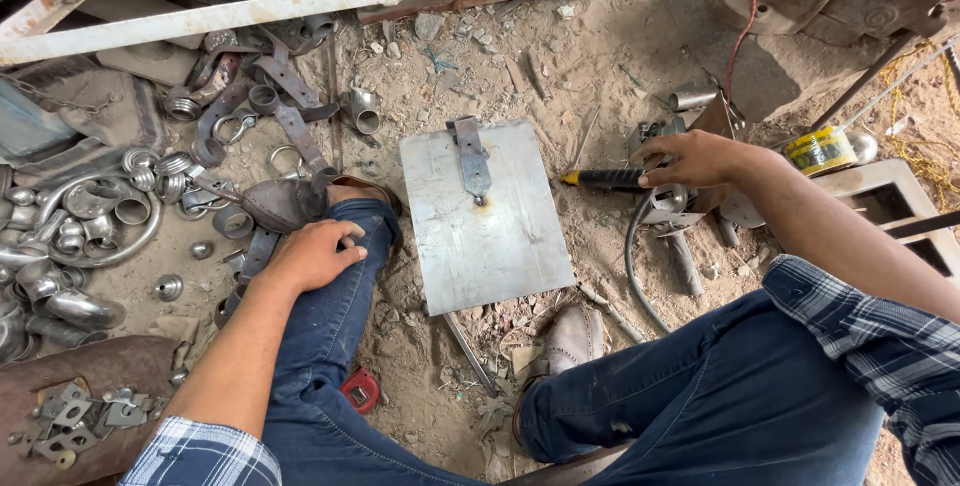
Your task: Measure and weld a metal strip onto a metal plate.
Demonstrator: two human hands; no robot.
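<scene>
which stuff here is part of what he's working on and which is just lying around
In hand:
- right hand on the black and yellow tool
- steel plate with the hinge strap on it
- left hand resting on the knee

Lying about:
- metal rings and scrolls
- small brackets
- yellow tape roll
- red tape measure

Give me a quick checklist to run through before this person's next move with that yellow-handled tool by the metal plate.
1. Right hand on the tool: ok, it rests on the black and yellow handle; firm grasp cannot tell.
2. Left hand out of the way: ok, resting on the left knee.
3. Plate lying flat on the dirt: ok.
4. Hinge strip set on the plate's top edge: ok; fixed or loose, cannot tell.
5. Shoes away from the plate: not ok, one shoe sits at its lower edge.
6. Cable free of the plate: ok.
</scene>
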